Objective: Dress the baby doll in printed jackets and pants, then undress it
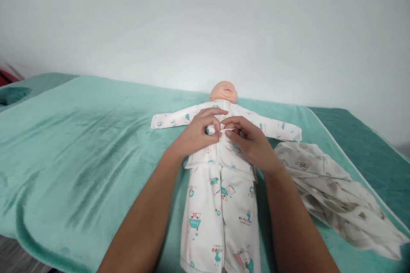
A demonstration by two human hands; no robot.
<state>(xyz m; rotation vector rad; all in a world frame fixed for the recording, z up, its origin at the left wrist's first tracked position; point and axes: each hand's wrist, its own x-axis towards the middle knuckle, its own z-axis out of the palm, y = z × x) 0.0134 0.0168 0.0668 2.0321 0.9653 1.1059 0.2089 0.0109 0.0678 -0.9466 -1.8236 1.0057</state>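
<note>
A baby doll (223,91) lies on its back, dressed in a white printed long-sleeved top (200,160) and matching trousers (203,209). The top's sleeves stretch out to both sides. My left hand (200,132) pinches the front opening of the top at chest height, thumb and forefinger together. Right beside it, my right hand (248,138) pinches the other edge of the same opening. A button (223,117) shows just above the fingers. What lies exactly between the fingertips is partly hidden.
A crumpled white printed cloth (333,187) lies to the right of the doll. Under everything spreads a green plush blanket (96,149), wrinkled on the left. A white wall (160,34) stands behind the doll's head.
</note>
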